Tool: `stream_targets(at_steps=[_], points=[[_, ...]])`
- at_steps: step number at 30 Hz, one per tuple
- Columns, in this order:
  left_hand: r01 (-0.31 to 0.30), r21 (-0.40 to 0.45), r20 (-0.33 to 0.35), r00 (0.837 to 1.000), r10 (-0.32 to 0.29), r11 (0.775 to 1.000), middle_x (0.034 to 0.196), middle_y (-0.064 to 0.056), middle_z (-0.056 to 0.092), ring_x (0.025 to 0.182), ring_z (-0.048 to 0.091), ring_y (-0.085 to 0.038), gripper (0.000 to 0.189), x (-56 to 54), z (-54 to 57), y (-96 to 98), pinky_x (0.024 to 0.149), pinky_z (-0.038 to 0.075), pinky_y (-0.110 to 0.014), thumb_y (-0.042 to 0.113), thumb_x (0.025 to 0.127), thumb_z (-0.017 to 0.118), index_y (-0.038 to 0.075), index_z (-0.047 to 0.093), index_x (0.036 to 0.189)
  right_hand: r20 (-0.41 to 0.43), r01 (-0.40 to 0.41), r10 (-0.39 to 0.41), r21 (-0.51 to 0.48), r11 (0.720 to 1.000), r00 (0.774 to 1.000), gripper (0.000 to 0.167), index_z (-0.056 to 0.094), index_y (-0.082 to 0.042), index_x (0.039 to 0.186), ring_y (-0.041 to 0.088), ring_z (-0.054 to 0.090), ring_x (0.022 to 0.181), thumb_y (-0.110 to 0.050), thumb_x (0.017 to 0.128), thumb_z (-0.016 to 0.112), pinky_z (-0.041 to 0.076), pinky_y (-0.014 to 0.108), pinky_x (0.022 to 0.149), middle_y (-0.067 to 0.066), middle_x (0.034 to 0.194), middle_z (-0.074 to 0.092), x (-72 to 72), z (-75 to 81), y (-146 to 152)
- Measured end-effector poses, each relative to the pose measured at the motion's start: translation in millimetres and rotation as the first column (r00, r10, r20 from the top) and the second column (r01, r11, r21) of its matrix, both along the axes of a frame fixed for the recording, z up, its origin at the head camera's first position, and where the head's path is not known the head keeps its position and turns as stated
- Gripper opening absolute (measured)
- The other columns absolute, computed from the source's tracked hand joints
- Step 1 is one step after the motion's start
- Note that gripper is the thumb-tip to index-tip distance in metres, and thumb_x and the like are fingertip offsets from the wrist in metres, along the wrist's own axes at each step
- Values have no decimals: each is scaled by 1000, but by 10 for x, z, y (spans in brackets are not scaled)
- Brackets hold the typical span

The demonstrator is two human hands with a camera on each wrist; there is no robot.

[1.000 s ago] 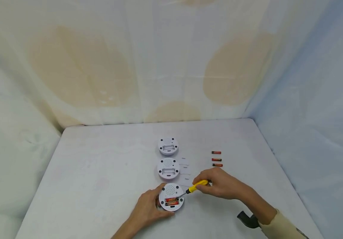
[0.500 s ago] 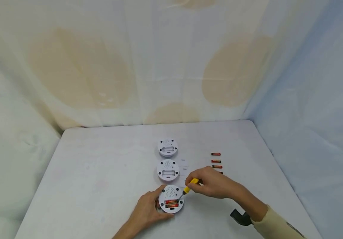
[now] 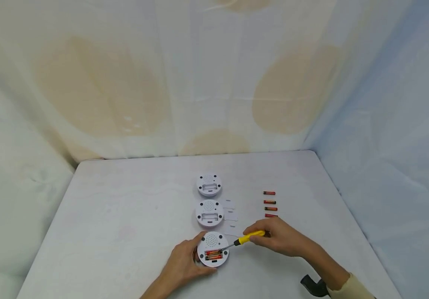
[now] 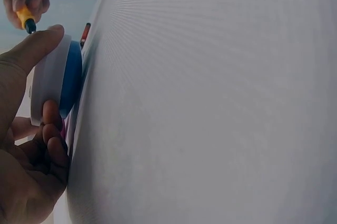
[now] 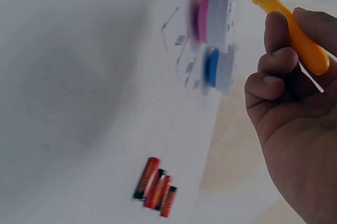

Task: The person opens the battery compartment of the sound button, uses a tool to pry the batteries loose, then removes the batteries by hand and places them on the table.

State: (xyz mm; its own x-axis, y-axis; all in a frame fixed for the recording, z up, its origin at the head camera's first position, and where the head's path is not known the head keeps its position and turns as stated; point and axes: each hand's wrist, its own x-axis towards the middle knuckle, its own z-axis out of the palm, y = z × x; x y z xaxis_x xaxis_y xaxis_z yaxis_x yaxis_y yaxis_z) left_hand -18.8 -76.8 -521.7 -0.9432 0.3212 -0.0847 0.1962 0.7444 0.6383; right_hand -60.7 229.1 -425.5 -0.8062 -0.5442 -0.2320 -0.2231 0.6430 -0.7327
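Note:
My left hand (image 3: pixel 184 259) grips the edge of a round white device (image 3: pixel 212 239), thumb on the near side. Its underside faces up, with red batteries (image 3: pixel 213 255) in the compartment. In the left wrist view, the device's lower part (image 4: pixel 72 77) is blue. To the right, my right hand (image 3: pixel 285 237) pinches a screwdriver (image 3: pixel 252 236) by its yellow handle. The slanted metal shaft reaches the right end of the battery compartment, the tip too small to make out. In the right wrist view the fingers wrap loosely about the screwdriver handle (image 5: pixel 292 27).
Two similar round devices, a middle one (image 3: pixel 209 206) and a far one (image 3: pixel 209 182), stand behind with bare battery compartments. White covers (image 3: pixel 231 214) lie beside them. Several loose red batteries (image 3: pixel 269 202) form a column at right on the white table (image 3: pixel 124 216).
The screwdriver first stood steeper as my right hand moved left, then lay flatter as the hand moved back right. Its tip stays near the compartment's right end. My left hand holds still.

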Motion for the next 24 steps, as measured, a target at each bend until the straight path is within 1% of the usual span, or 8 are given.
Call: stream_targets(at_steps=[3,7,9,12,16,18,21,24], points=[[-5,0,-1,1000,5,1000,75,12,45,75,42,-9,100,18,-3,0,70,37,-28,60,61,89,19,54,145,17,9,-9,-37,999,1000,28,75,-15,119,12,58,84,-31,98,67,50,26,69,-6,112,72,24,-88,49],[-7,5,7,1000,7,1000,75,12,45,75,42,-9,100,31,-8,-5,68,36,-27,60,61,89,18,54,145,18,15,-14,-52,999,1000,29,74,-14,120,11,59,85,-31,98,67,49,26,69,-5,112,72,46,-176,96],[-8,9,3,1000,8,1000,75,12,45,74,42,-9,100,31,-12,-6,67,35,-27,61,61,89,19,54,145,12,16,-15,-44,999,1000,30,74,-15,121,11,58,85,-32,97,67,49,26,70,-6,112,72,45,-214,112],[-5,12,-35,999,5,1000,73,13,46,73,42,-8,99,26,-23,-9,70,38,-29,60,61,89,18,55,144,6,16,-16,-29,999,1000,31,73,-15,122,10,58,86,-32,98,66,49,25,74,-7,112,72,28,-267,129],[0,10,-73,997,1,1000,72,15,45,71,42,-6,98,17,-31,-8,71,39,-29,60,61,89,19,55,143,12,16,-16,-8,1000,1000,30,72,-16,124,11,59,91,-31,99,64,51,26,80,-9,115,70,0,-338,149],[2,8,-78,997,-1,1000,72,15,45,71,42,-6,98,14,-36,-8,68,37,-28,61,61,89,19,55,143,19,13,-13,-3,1000,1000,29,72,-17,124,12,59,94,-31,100,62,51,27,83,-9,117,69,-6,-369,157],[4,1,-77,997,-4,1000,72,15,45,71,42,-6,98,2,-24,-8,68,37,-27,62,61,88,20,55,143,30,2,-2,10,1000,1000,28,71,-19,124,12,59,97,-31,102,60,51,28,85,-9,118,68,-24,-384,167],[6,-2,-68,998,-6,1000,73,15,46,72,43,-6,98,-1,-16,-6,69,38,-28,63,61,88,21,54,143,47,-6,5,13,1000,999,27,71,-20,124,13,59,96,-30,102,59,51,28,84,-9,118,67,-34,-378,171]])
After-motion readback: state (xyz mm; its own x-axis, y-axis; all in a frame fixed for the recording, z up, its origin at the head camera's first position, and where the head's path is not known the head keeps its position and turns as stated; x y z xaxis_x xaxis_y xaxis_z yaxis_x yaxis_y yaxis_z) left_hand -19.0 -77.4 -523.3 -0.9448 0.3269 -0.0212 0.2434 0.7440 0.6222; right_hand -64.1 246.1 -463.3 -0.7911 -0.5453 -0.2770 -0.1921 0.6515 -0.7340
